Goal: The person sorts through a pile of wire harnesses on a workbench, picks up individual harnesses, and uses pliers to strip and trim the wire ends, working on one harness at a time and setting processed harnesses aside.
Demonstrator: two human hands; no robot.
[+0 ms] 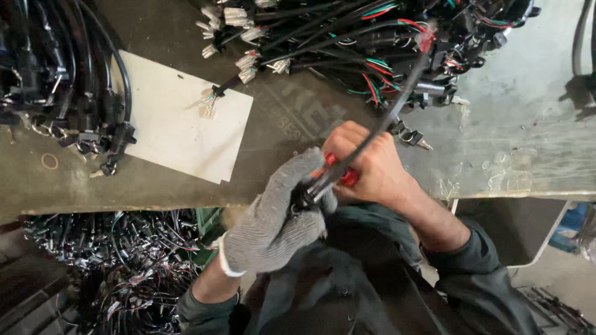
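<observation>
My left hand (282, 217), in a grey knit glove, grips the lower end of a black cable (397, 102) just above my lap. My bare right hand (366, 161) is closed around the same cable and a red-handled tool (347, 177), right beside the glove. The cable runs up and to the right toward a blurred red end (426, 38) over the pile of harnesses. Which part of the tool touches the cable is hidden by my fingers.
A big pile of black wire harnesses (372, 43) with coloured leads lies at the back of the worn bench (298, 118). More black parts (68, 93) sit at the left beside a white sheet (180, 124). A crate of harnesses (124, 260) stands below the bench edge.
</observation>
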